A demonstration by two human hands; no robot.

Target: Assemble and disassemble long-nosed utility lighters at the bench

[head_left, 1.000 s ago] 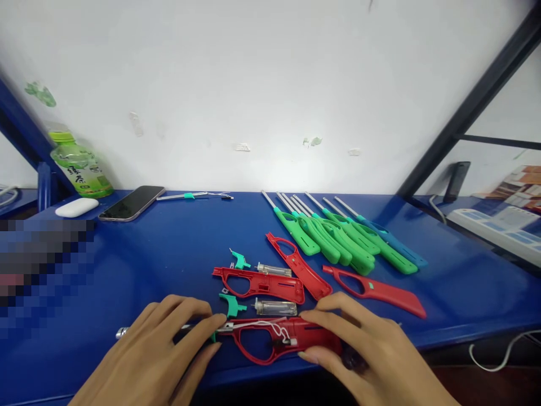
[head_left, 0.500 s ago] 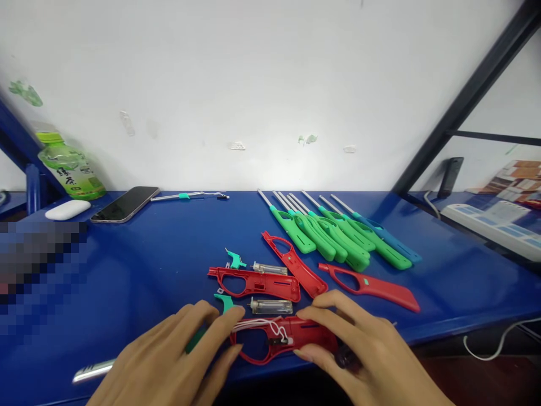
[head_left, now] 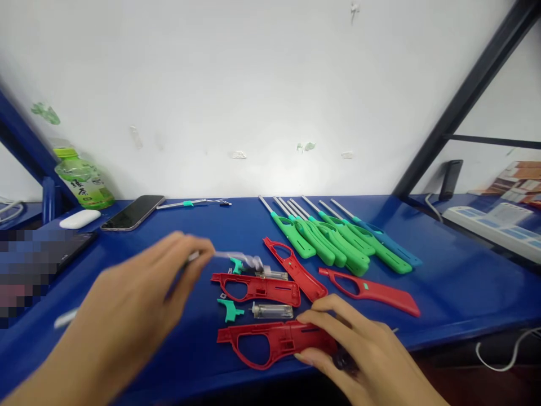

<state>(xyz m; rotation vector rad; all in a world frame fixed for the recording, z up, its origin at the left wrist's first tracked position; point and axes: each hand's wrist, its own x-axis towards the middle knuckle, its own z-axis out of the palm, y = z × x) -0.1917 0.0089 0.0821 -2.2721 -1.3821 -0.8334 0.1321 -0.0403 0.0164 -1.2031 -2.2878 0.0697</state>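
Raised over the table, my left hand (head_left: 139,299) is closed on a metal lighter tube (head_left: 65,319), whose middle it hides. White wires (head_left: 234,257) trail from its fingertips to the right, blurred. My right hand (head_left: 359,349) pinches the handle end of a red lighter shell half (head_left: 281,341) at the front edge. A dark-handled tool (head_left: 345,361), mostly covered, lies under that palm. Behind the shell are a clear fuel tank (head_left: 273,311) and a green trigger (head_left: 229,310). A second red shell half (head_left: 262,288) lies farther back.
Several green lighters (head_left: 333,239) and a blue lighter (head_left: 393,246) lie at the back right. Two more red shell halves, one upright-angled (head_left: 296,270) and one face down (head_left: 376,290), rest before them. A phone (head_left: 134,212), white case (head_left: 80,219) and bottle (head_left: 84,180) stand left.
My left hand has lifted the metal tube and its wires off the front red shell half, moving up and back. My right hand stays on the shell.
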